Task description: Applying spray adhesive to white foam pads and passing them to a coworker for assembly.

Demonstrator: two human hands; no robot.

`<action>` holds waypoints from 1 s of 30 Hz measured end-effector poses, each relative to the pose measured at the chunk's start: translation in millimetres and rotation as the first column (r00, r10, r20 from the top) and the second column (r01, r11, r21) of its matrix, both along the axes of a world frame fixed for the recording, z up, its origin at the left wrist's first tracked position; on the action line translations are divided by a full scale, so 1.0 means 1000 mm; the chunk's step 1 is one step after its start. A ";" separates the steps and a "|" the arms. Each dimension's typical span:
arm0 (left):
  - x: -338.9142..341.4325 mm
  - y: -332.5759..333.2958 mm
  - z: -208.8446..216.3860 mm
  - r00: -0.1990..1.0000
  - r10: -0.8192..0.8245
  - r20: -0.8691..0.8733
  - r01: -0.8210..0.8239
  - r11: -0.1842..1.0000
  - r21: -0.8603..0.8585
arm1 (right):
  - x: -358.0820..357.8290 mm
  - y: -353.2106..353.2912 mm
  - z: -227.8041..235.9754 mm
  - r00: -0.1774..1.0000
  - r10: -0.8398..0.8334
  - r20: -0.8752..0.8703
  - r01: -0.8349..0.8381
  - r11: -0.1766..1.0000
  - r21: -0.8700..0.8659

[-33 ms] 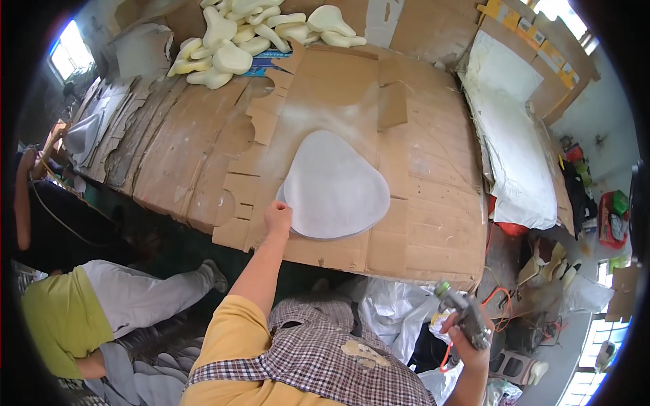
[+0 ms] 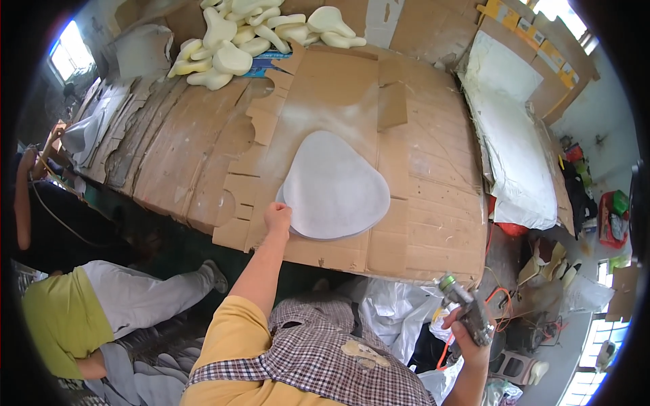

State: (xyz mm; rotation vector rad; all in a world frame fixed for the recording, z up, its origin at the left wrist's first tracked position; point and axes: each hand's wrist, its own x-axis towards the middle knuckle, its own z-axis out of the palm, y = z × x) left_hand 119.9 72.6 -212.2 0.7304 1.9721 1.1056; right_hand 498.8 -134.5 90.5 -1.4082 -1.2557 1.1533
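On the cardboard-covered table lies a stack of flat grey sheets point(image 2: 336, 186) cut to a rounded triangle, its narrower end pointing away from me. Along its near left edge, my left hand point(image 2: 277, 218) is closed, fingertips pinching the sheet's rim. A sliver of a lower sheet shows beside the fingers. My right hand point(image 2: 470, 338) is wrapped round a metal spray gun point(image 2: 467, 308) with a green part at its front end. The gun is off the table's near right corner, tilted toward the table. An orange hose runs near it.
Cream foam pads point(image 2: 230, 57) shaped like bicycle saddles are heaped at the far left of the table point(image 2: 440, 189). A white-covered board point(image 2: 518, 149) stands to the right. At lower left a person in a yellow-green top point(image 2: 64, 325) bends near grey pieces. White plastic sheeting point(image 2: 393, 311) hangs below the table's edge.
The spray gun in my right hand has shifted slightly up and to the right, with its front turned a little. My left hand and the grey sheets stay essentially in place.
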 end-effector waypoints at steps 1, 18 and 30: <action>0.004 0.001 0.003 0.979 0.100 0.175 -0.096 0.995 -0.031 | 0.002 0.002 -0.001 1.000 -0.028 0.004 0.028 1.000 0.011; 0.046 0.034 0.114 0.637 -0.227 0.736 -0.091 0.927 0.364 | -0.011 -0.009 -0.014 0.999 -0.032 -0.013 0.032 0.999 -0.009; -0.071 -0.032 0.247 0.617 -0.338 0.711 -0.407 0.636 0.656 | 0.001 -0.031 0.002 0.987 0.147 -0.072 -0.157 0.972 -0.174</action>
